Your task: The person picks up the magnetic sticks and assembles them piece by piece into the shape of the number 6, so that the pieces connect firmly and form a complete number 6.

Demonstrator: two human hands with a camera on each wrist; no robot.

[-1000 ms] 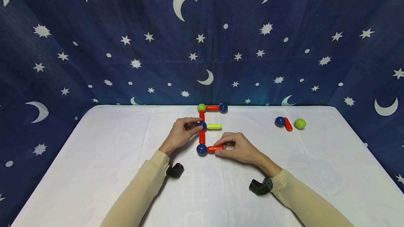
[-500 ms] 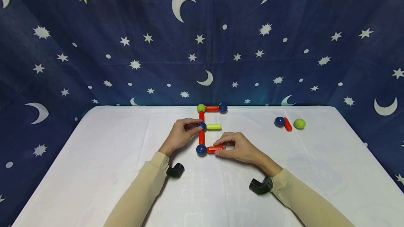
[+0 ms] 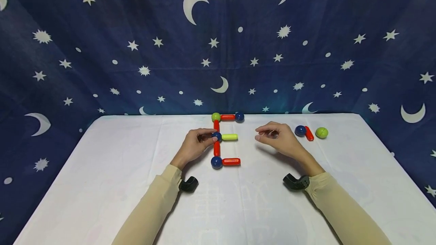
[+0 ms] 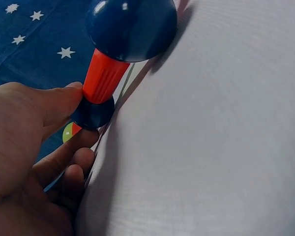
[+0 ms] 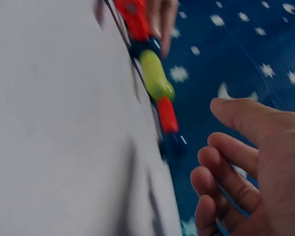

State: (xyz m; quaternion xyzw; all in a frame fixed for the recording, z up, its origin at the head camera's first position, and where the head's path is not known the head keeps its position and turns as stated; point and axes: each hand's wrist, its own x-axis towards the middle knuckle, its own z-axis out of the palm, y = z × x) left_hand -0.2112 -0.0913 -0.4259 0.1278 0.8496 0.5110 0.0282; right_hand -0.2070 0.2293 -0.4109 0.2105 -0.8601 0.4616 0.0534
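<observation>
With thumb and fingers, my left hand [image 3: 195, 146] pinches the middle blue ball [image 4: 94, 114] of an E-shaped figure made from balls and rods. A yellow-green rod [image 3: 229, 137] points right from that ball. Below, a red rod [image 3: 231, 162] extends right from the lower blue ball [image 3: 216, 162]. At the top, a green ball [image 3: 216, 117] joins another red rod [image 3: 228, 117] ending in a blue ball [image 3: 239, 117]. My right hand [image 3: 282, 140] is in the air right of the figure, holding nothing, fingers loosely bent and thumb apart from them.
On the right of the white table [image 3: 119, 184] lie a loose blue ball [image 3: 300, 131], a red rod [image 3: 309, 133] touching or close beside it, and a green ball [image 3: 321, 132]. A dark blue star-and-moon cloth [image 3: 163, 18] hangs behind the table's far edge.
My right hand has let go of the lower red rod and moved right and farther back, towards the loose pieces. The left hand stays on the middle blue ball.
</observation>
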